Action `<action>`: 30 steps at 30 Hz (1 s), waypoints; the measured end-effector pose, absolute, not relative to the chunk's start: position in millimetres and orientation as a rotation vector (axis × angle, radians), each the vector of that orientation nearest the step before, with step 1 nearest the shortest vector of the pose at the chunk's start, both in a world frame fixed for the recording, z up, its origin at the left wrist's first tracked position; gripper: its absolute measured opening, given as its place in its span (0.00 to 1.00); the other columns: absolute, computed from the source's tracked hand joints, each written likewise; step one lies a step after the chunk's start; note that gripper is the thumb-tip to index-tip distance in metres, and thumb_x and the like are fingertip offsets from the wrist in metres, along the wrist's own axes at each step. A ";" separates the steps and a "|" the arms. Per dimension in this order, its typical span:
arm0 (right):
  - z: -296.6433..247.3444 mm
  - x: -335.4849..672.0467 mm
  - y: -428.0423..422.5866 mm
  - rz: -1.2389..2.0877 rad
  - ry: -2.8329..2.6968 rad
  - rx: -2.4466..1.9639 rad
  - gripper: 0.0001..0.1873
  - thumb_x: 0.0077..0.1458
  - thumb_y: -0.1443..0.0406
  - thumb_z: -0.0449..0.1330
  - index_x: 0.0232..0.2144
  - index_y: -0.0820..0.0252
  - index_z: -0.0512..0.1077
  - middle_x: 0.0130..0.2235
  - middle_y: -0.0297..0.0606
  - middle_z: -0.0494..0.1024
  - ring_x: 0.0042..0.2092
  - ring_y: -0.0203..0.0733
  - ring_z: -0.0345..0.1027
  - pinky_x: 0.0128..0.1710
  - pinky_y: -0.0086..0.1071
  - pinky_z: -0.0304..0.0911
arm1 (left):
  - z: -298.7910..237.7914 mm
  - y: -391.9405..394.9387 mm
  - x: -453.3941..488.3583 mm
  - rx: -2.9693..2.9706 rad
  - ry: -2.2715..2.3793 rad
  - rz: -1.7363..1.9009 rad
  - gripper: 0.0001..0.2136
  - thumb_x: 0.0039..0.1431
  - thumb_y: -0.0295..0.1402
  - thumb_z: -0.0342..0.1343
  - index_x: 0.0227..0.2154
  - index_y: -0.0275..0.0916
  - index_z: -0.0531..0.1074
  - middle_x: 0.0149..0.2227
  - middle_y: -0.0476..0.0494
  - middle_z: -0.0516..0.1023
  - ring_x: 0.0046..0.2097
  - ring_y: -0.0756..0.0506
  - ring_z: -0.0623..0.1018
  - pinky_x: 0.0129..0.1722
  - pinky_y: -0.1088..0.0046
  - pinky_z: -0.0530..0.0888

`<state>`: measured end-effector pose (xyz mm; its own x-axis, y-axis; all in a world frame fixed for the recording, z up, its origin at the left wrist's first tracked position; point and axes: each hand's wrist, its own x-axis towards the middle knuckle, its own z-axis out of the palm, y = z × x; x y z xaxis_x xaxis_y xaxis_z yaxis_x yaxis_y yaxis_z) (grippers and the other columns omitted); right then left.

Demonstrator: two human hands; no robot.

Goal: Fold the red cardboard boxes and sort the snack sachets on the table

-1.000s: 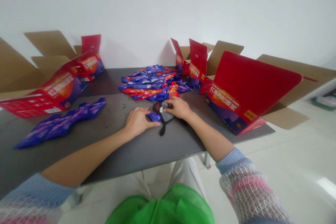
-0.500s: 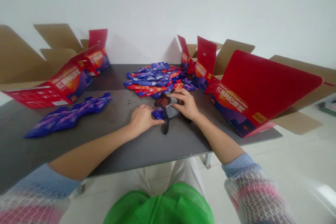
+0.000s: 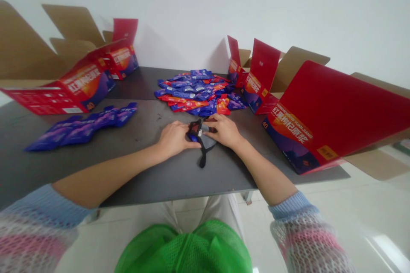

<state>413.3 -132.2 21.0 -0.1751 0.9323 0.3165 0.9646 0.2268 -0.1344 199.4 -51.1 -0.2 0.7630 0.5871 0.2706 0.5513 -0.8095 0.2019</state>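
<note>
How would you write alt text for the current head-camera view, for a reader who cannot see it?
A person's left hand and right hand hold what looks like black-framed sunglasses at a dark grey tabletop. Behind lies a pile of flat blue and red sachets, with open red cardboard boxes on both sides.

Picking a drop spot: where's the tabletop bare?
Free: tabletop between blue sachet row and left hand; near-edge strip below both hands; gap between right hand and nearest right carton. Crowded: back-centre sachet pile; black strapped item between hands.
</note>
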 end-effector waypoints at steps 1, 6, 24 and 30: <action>21.6 413.9 -132.2 -0.148 -2.146 -1.816 0.18 0.59 0.54 0.62 0.50 0.45 0.77 0.49 0.37 0.76 0.49 0.45 0.68 0.43 0.34 0.63 | -1.5 -50.9 199.2 2.847 0.922 0.497 0.34 0.47 0.63 0.59 0.46 0.38 0.80 0.45 0.37 0.83 0.50 0.34 0.77 0.48 0.61 0.72; 23.6 426.8 -135.2 -0.178 -1.947 -2.073 0.15 0.57 0.55 0.62 0.47 0.44 0.79 0.45 0.37 0.77 0.46 0.47 0.70 0.37 0.34 0.62 | -6.2 -51.6 199.3 2.847 0.946 0.532 0.38 0.47 0.65 0.58 0.50 0.35 0.79 0.53 0.34 0.79 0.54 0.33 0.75 0.54 0.58 0.70; 12.5 401.6 -141.9 -0.123 -1.859 -1.639 0.16 0.54 0.66 0.64 0.45 0.47 0.80 0.49 0.35 0.76 0.49 0.43 0.68 0.48 0.36 0.64 | -0.8 -53.8 199.0 2.886 0.868 0.535 0.33 0.50 0.61 0.58 0.47 0.38 0.77 0.44 0.36 0.82 0.47 0.35 0.77 0.47 0.61 0.70; 16.5 396.0 -138.7 -0.258 -2.074 -1.832 0.15 0.57 0.65 0.63 0.45 0.44 0.80 0.53 0.37 0.74 0.51 0.50 0.62 0.47 0.42 0.59 | -2.6 -52.9 199.2 2.878 0.842 0.526 0.33 0.50 0.63 0.57 0.45 0.37 0.78 0.43 0.34 0.81 0.48 0.35 0.76 0.49 0.60 0.69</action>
